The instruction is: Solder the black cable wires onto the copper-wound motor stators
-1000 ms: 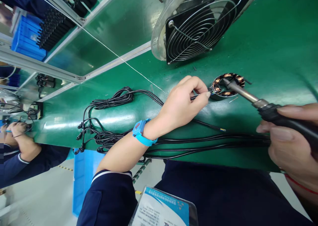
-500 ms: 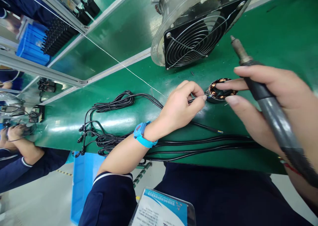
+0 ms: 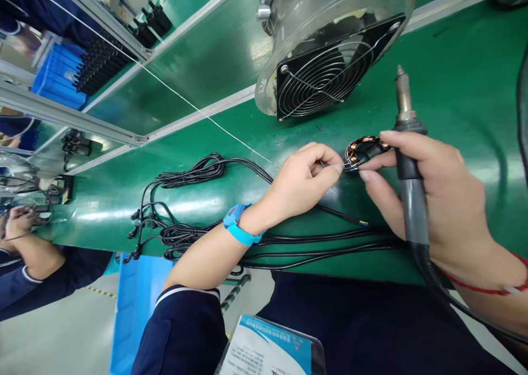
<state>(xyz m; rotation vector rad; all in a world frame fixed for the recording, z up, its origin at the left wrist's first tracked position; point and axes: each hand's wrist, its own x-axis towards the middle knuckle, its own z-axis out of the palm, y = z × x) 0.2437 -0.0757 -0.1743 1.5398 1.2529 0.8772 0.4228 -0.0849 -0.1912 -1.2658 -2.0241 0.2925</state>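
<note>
A long green workbench (image 3: 466, 61) spans the view, a wire-guarded fan (image 3: 325, 83) at its back. On it, the work looks partway through. The person's right hand (image 3: 445, 199) holds a soldering iron (image 3: 414, 210), its fingers curled around the handle and the tip pointing away, clear of the work. The same hand's fingertips reach the right side of a copper-wound ring (image 3: 355, 147), which sits on the bench between both hands; how firmly they grip it cannot be told. The left hand (image 3: 301, 171) pinches thin leads (image 3: 345, 165) between thumb and forefinger at the ring's left edge. Whether any lead is already joined is hidden; some fixing or checking seems left. Other cables lie unattached nearby.

Counted from large to small: one bench; one fan; two hands of the person's own; two looped cable bundles (image 3: 192, 174) (image 3: 179, 235) with several long strands; one soldering iron; one ring; one loose cable end (image 3: 363, 222) showing coloured cores. At least three black connectors (image 3: 134, 231) lie by the bundles; the pinched leads are too fine to count.
</note>
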